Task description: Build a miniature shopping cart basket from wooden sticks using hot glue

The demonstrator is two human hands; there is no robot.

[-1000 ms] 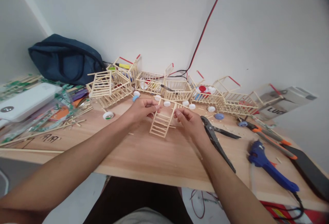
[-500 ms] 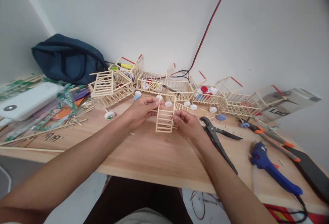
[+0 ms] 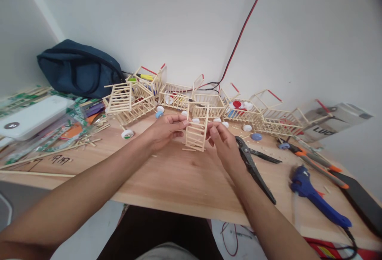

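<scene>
A small ladder-like frame of thin wooden sticks [image 3: 196,135] stands tilted above the front of the table, with crossbars and a squared top end. My left hand [image 3: 165,131] is closed on its left side, thumb and fingertips pinching a stick. At the right edge is my right hand [image 3: 224,142], fingers curled and index fingertip against the frame; its exact grip is partly hidden. Behind the frame stand several miniature stick shopping carts [image 3: 209,106], with red-tipped handles and bottle-cap wheels [image 3: 247,128].
To the right lie black-handled pliers [image 3: 253,168], orange-handled pliers [image 3: 320,164], a blue glue gun [image 3: 319,198] and a black slab [image 3: 359,200]. On the left are a white power bank [image 3: 36,116], loose sticks [image 3: 86,142] and a navy bag [image 3: 80,69].
The stick frame has turned and shifted slightly right, showing more of its crossbars and side. My right thumb has drawn back a little from its edge.
</scene>
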